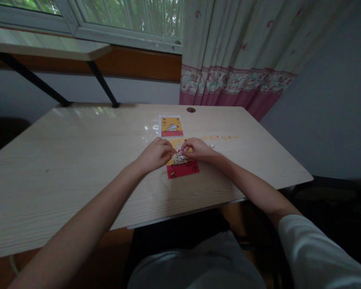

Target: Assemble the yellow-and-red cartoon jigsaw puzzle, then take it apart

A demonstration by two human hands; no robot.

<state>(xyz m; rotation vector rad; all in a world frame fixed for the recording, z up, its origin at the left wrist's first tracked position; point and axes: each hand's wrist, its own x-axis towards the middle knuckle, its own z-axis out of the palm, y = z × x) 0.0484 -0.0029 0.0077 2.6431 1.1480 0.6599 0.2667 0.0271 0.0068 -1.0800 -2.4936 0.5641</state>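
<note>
A yellow and red picture board point(183, 170) with a white cartoon animal lies flat on the table under both my hands. My left hand point(158, 154) comes over its left edge, thumb and fingertips drawn together at the animal's head. From the right, my right hand point(197, 148) meets it with thumb and forefinger pinched, seemingly on a small white piece point(180, 152). The fingertips of the two hands almost touch. Whatever the left fingertips hold is too small to make out. My hands cover part of the board's upper half.
Just behind the board lies a matching picture card point(172, 127). Several small yellow pieces point(224, 137) form a row to the right, with a small white and black piece point(212, 146) nearer my right wrist. A raised shelf point(48, 44) stands at the back left, a curtain point(228, 80) behind.
</note>
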